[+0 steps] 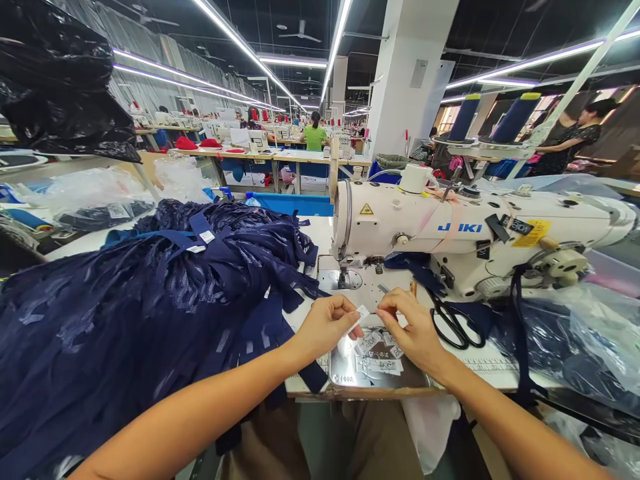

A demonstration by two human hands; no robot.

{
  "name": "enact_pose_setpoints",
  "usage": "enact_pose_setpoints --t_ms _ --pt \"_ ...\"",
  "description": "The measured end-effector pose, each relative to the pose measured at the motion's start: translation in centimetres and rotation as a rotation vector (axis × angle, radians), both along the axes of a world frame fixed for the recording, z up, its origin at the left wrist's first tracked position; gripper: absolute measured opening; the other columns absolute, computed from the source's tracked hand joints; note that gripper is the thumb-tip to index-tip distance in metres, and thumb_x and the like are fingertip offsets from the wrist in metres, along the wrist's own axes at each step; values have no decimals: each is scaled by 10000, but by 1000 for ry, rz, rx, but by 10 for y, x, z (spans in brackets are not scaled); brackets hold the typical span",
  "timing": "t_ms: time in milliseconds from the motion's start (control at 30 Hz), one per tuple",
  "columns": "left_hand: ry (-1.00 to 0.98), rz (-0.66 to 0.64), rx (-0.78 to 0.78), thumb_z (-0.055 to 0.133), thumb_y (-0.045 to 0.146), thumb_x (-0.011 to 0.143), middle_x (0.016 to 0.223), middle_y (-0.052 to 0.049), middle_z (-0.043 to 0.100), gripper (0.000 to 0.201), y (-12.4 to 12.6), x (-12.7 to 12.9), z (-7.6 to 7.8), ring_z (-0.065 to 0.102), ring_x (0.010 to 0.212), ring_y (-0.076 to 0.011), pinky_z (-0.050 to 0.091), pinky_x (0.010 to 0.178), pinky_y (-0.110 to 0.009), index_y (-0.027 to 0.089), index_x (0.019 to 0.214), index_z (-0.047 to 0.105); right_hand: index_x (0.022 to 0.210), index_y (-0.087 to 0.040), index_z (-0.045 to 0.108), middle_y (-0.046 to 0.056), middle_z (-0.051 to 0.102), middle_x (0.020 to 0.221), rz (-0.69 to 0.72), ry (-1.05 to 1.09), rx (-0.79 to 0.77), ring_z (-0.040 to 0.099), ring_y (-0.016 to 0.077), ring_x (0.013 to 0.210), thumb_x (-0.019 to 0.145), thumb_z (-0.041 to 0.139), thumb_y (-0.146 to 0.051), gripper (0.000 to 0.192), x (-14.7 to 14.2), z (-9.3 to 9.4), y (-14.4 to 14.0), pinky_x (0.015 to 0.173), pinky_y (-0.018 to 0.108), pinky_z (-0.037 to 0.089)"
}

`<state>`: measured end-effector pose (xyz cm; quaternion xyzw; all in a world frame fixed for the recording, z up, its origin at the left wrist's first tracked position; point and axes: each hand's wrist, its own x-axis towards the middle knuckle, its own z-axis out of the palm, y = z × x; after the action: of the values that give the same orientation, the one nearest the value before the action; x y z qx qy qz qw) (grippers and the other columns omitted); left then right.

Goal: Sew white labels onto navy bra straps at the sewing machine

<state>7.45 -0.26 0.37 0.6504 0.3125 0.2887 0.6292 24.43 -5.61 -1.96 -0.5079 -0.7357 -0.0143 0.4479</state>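
Navy fabric [115, 320] heaps on the left; a snag on the left arm [215, 400] could drag strips off the bench [323, 230]. The left hand [327, 325] pinches a white label [364, 311]; a slip could lose it among the loose labels [385, 366] below. The right hand [415, 330] has fingertips pressed together, contents unclear; its knuckles could knock the scissors [455, 322] just beside it.

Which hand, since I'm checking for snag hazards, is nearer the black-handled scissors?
Right. The right hand is immediately beside the scissors, on their left in the picture; the left hand is farther left, pinching a white label.
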Motion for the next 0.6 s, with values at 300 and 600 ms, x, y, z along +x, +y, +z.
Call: enact_pose_setpoints --t_ms 300,600 --pt "9 7 58 607 368 685 541 -27 613 250 -2 1 -1 530 504 -110 405 538 -229 135 632 533 725 -202 398 -6 441 648 16 -161 94 392 132 605 839 391 -135 132 -12 0 0 591 292 322" --pt "9 25 45 577 314 705 542 -25 610 201 2 0 -5 533 504 -107 412 543 -228 133 633 526 797 -198 416 -2 490 668 82 -184 255 444 126 616 825 402 -85 117 -12 0 -6 634 312 344"
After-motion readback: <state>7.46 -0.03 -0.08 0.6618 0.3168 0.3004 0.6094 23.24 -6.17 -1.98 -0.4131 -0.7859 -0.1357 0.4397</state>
